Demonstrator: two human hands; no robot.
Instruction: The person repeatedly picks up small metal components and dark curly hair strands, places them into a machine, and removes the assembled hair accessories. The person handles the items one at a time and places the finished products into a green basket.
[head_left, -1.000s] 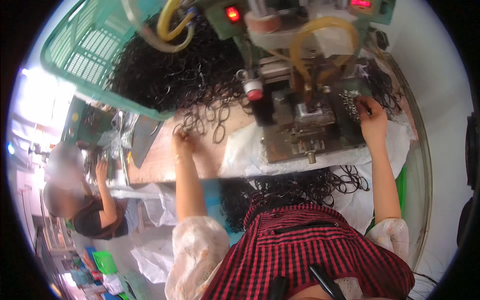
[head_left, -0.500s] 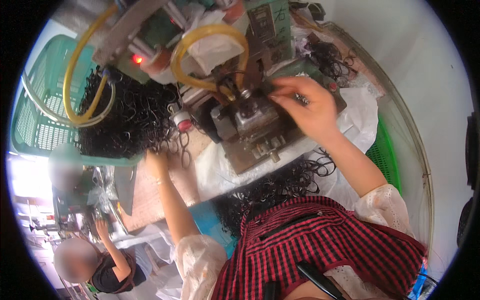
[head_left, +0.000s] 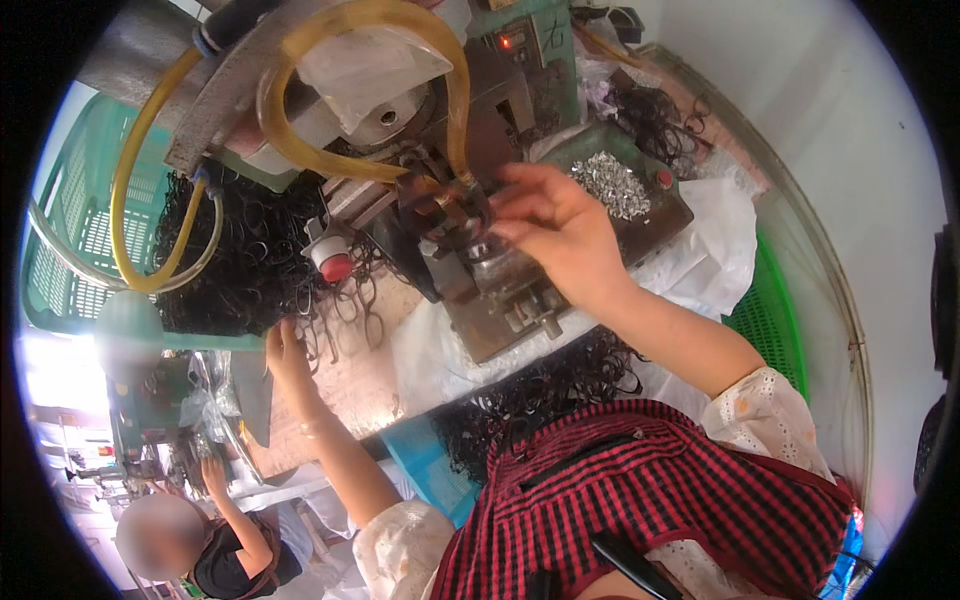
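We find the right hand (head_left: 582, 245) at the upper right edge of the dark steel clamping fixture (head_left: 525, 308), its fingers bent and partly spread, the tips blurred; we cannot tell whether they pinch a piece or touch the metal. The left hand (head_left: 289, 362) is well to the fixture's left, fingers close together, and we cannot tell whether anything is pinched. The governing relation: the loose thin black oval-looped frames (head_left: 373, 325) lie on the pale wooden desk (head_left: 350, 385), left of the fixture, between it and the left hand, the nearer of the two; from that hand they lie to the right, and the clearest loop's long axis runs roughly away from the person. We note a tangled black heap of similar frames (head_left: 235, 262) to the fixture's upper left, and small silvery metal pieces (head_left: 610, 185) to its upper right.
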